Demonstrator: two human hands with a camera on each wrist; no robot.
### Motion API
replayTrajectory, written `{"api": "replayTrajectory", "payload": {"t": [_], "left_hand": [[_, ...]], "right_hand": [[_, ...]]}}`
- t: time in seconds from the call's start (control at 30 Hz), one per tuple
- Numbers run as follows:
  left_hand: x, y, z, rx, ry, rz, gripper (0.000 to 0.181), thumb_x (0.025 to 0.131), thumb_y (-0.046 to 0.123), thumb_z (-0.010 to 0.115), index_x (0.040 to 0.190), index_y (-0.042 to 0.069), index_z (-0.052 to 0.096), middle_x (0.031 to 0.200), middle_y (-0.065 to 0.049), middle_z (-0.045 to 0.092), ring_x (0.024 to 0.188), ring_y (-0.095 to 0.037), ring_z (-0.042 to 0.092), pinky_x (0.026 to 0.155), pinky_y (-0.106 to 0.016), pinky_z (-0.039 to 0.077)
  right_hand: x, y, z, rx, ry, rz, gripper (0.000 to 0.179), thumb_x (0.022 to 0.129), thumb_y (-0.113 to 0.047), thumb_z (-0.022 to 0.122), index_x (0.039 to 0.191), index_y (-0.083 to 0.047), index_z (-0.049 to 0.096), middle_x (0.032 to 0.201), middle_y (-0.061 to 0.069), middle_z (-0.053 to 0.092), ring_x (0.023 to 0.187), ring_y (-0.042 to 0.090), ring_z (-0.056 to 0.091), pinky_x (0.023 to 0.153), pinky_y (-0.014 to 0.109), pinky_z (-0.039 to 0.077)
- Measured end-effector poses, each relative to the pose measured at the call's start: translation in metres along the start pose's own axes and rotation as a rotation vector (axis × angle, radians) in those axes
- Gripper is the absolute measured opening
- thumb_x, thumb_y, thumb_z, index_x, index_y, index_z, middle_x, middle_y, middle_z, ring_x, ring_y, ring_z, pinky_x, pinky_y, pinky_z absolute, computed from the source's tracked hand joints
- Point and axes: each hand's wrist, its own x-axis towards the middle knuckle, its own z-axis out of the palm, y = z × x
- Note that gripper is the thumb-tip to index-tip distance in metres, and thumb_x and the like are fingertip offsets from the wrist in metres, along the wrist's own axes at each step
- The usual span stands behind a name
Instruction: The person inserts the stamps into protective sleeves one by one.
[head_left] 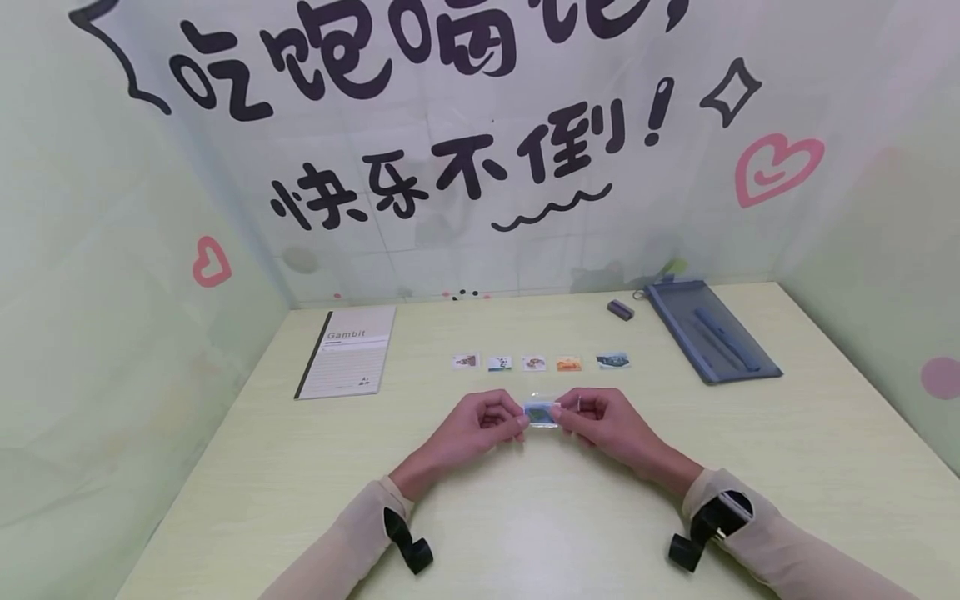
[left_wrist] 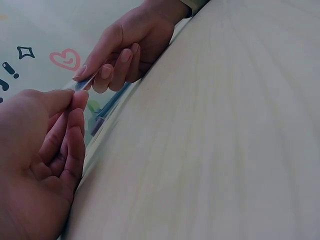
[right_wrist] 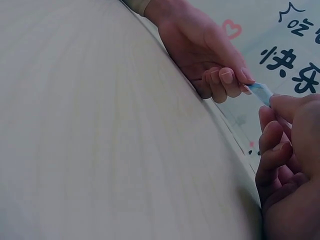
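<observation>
A small blue-green postage stamp (head_left: pixel 540 414) in a clear sleeve is held up between both hands over the middle of the table. My left hand (head_left: pixel 476 427) pinches its left edge between thumb and index finger. At the opposite edge, my right hand (head_left: pixel 615 427) pinches it the same way, the other fingers curled beneath. In the right wrist view the stamp (right_wrist: pixel 260 93) shows pale blue, tilted between the two thumbs. The left wrist view catches it nearly edge-on. Just beyond the hands, several stamps lie in a row, among them an orange one (head_left: pixel 568 363) and a larger blue one (head_left: pixel 613 360).
A lined notebook (head_left: pixel 348 354) marked "Gambit" lies at the back left of the pale table (head_left: pixel 517 533). At the back right is a blue mesh zip pouch (head_left: pixel 708 333) with pens inside, and beside it a small dark eraser-like block (head_left: pixel 620 310). Printed cloth walls enclose the table.
</observation>
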Motion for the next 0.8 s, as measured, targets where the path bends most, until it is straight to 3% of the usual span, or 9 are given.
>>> {"api": "replayTrajectory", "payload": {"t": [0.3, 0.8], "left_hand": [[0.001, -0.0016, -0.0032, -0.005, -0.005, 0.01, 0.018, 0.109, 0.026, 0.069, 0.114, 0.01, 0.075, 0.095, -0.005, 0.08, 0.079, -0.012, 0.064, 0.072, -0.021, 0.049], [0.0006, -0.0021, -0.0025, 0.012, -0.012, 0.031, 0.015, 0.107, 0.026, 0.071, 0.114, 0.014, 0.077, 0.096, -0.006, 0.08, 0.082, -0.013, 0.067, 0.074, -0.021, 0.052]], "right_hand": [[-0.001, -0.0005, -0.0017, 0.034, 0.007, -0.007, 0.026, 0.105, -0.037, 0.074, 0.113, -0.012, 0.076, 0.082, 0.009, 0.064, 0.061, 0.013, 0.052, 0.061, 0.026, 0.047], [0.0002, 0.0004, 0.0004, 0.005, -0.033, -0.04, 0.026, 0.105, -0.035, 0.074, 0.1, -0.01, 0.075, 0.072, 0.005, 0.06, 0.06, 0.01, 0.05, 0.058, 0.025, 0.043]]}}
